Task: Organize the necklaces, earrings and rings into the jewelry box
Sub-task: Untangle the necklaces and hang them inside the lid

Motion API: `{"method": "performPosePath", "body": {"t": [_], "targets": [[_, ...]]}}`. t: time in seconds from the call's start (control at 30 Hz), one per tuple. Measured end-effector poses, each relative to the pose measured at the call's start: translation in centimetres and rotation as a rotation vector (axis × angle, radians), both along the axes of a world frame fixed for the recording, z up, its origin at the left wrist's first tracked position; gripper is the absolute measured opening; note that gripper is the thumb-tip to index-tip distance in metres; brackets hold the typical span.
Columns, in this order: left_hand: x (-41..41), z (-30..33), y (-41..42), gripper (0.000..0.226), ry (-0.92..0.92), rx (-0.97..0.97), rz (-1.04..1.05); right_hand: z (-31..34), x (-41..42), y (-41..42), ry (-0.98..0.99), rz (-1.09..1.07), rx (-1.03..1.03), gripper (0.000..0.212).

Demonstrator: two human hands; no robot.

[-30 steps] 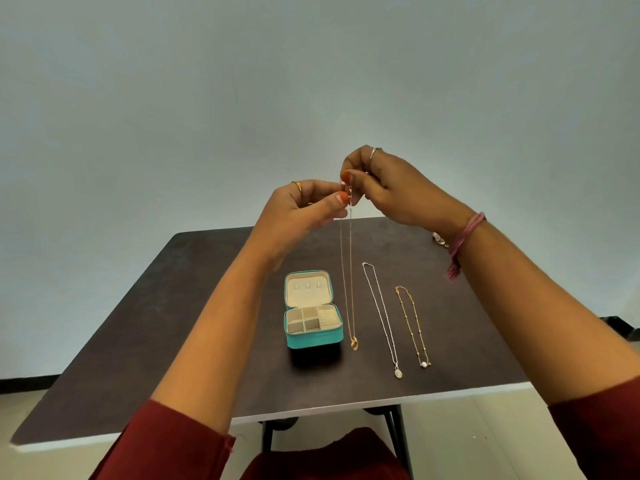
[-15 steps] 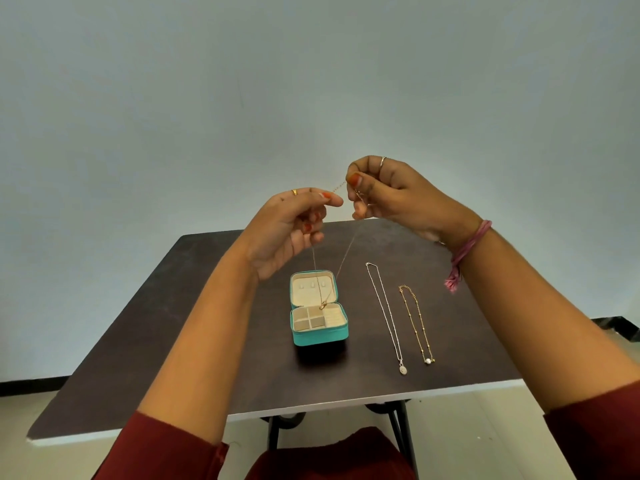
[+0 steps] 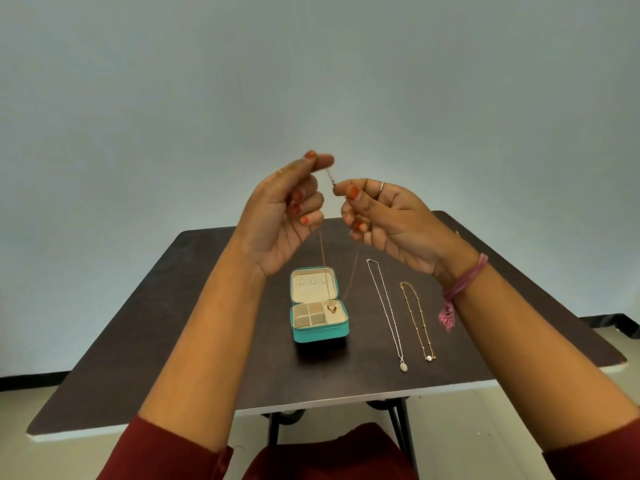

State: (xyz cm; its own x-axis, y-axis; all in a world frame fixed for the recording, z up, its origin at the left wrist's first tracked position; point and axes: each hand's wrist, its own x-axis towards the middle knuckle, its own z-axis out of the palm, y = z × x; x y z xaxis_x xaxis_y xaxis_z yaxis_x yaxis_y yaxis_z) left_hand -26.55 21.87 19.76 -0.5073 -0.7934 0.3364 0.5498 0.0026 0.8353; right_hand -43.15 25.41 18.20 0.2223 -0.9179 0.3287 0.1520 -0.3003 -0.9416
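A teal jewelry box (image 3: 320, 332) stands open on the dark table (image 3: 214, 341), its lid upright. My left hand (image 3: 284, 216) and my right hand (image 3: 384, 220) are raised above it, and each pinches one end of a thin rose-gold necklace (image 3: 352, 275). The chain hangs down in two strands, and its pendant (image 3: 331, 308) sits in the box's right compartment. A silver necklace (image 3: 386, 311) and a gold beaded necklace (image 3: 417, 318) lie stretched out on the table to the right of the box.
The table's white front edge (image 3: 346, 403) runs just beyond my lap. Something small (image 3: 457, 233) lies near the far right of the table, mostly hidden by my right wrist. A plain wall stands behind.
The necklace's pendant has gone from hanging beside the box to lying in its right compartment. My hands moved apart, then closer again, turned palms toward me, with the left now higher.
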Motion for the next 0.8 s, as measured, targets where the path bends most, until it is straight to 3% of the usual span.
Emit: {"method": "performPosePath", "body": {"t": [0.13, 0.4, 0.63, 0.8], "targets": [[0.4, 1.2, -0.2, 0.021, 0.093, 0.025, 0.139, -1.1, -0.3, 0.4, 0.048, -0.064, -0.034, 0.022], [1.0, 2.2, -0.5, 0.019, 0.194, 0.05, 0.218, -2.1, -0.1, 1.6, 0.397, -0.177, -0.13, 0.012], [0.8, 0.9, -0.6, 0.019, 0.017, -0.063, 0.319, -0.7, 1.3, 3.8, 0.788, -0.235, -0.221, 0.008], [0.5, -0.6, -0.3, 0.02, -0.154, -0.166, 0.308, 1.2, 2.3, 4.6, 0.754, -0.289, -0.317, 0.006]]}}
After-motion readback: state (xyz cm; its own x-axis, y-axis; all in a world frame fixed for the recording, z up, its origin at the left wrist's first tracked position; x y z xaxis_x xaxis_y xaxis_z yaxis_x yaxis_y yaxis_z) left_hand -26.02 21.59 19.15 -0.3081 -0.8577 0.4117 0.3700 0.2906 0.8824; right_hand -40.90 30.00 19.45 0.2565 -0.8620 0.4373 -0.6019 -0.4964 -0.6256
